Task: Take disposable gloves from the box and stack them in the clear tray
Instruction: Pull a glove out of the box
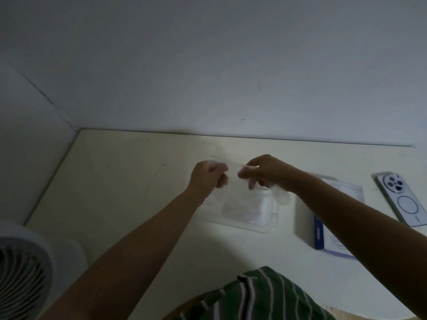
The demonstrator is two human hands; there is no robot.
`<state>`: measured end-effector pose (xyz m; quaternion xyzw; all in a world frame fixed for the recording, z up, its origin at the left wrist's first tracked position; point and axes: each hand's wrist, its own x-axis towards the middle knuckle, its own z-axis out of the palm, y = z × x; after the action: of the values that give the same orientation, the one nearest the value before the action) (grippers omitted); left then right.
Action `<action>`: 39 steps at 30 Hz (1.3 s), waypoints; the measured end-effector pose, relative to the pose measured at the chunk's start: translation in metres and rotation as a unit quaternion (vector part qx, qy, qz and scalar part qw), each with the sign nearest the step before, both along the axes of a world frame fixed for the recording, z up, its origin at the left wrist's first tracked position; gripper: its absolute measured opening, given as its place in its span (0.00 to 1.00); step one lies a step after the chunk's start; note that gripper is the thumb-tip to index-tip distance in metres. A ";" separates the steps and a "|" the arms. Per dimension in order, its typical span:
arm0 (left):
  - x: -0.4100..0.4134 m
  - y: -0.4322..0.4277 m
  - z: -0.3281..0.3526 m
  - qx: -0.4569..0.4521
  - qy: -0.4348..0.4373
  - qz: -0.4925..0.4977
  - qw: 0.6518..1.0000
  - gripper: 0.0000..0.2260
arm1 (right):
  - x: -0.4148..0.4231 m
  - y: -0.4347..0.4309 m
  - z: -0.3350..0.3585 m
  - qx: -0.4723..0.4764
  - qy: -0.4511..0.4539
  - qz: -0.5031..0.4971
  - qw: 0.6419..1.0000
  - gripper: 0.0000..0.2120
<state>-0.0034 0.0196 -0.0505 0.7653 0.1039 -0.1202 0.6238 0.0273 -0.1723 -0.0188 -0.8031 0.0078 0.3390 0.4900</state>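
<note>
A thin clear disposable glove (pixel 280 196) is stretched between both hands above the clear tray (pixel 265 227). My left hand (pixel 208 175) pinches its left edge and my right hand (pixel 263 172) pinches the right edge, with the glove's fingers hanging below my right wrist. Pale gloves lie inside the tray, though how they are stacked is hard to tell through the blur. The blue-and-white glove box (pixel 332 218) lies on the table to the right of the tray, partly hidden by my right forearm.
A phone (pixel 406 199) lies face down at the far right of the cream table (pixel 115 181). A white fan (pixel 23 273) stands at the lower left. The wall runs along the table's far edge. A green striped garment (pixel 265 296) shows at the bottom.
</note>
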 end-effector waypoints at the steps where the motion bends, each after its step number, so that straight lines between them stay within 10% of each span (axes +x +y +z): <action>1: 0.001 0.002 -0.001 0.011 -0.002 0.034 0.999 0.06 | 0.001 -0.001 0.002 -0.013 0.019 0.038 0.999 0.08; 8: 0.009 0.011 -0.010 0.292 -0.041 0.027 0.955 0.14 | 0.010 -0.017 0.012 -0.128 -0.036 -0.026 0.991 0.11; 11: 0.008 0.006 -0.013 0.370 -0.043 -0.005 0.928 0.11 | 0.008 -0.015 0.013 -0.234 -0.295 -0.065 0.924 0.18; 15: 0.006 0.003 -0.016 0.405 -0.024 -0.029 0.913 0.10 | -0.010 0.012 0.020 -0.112 -0.544 0.011 0.831 0.10; 20: 0.007 0.003 -0.018 0.378 0.069 -0.028 0.923 0.09 | -0.024 0.043 -0.025 -0.223 -0.332 0.187 0.897 0.14; 24: 0.005 0.007 -0.014 0.388 0.145 -0.082 0.906 0.09 | -0.022 0.048 -0.057 -0.311 -0.260 0.239 0.882 0.26; 31: -0.003 -0.008 -0.008 0.545 -0.244 -0.195 0.778 0.14 | -0.021 0.049 -0.077 -0.328 -0.254 0.291 0.862 0.37; 39: 0.006 0.009 -0.042 0.516 0.066 -0.355 0.776 0.39 | -0.024 0.044 -0.083 -0.378 -0.188 0.304 0.854 0.45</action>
<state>0.0031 0.0289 -0.0921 0.9451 -0.0880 -0.3121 0.0398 0.0029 -0.1279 -0.1016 -0.9371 -0.2017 0.2847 0.0128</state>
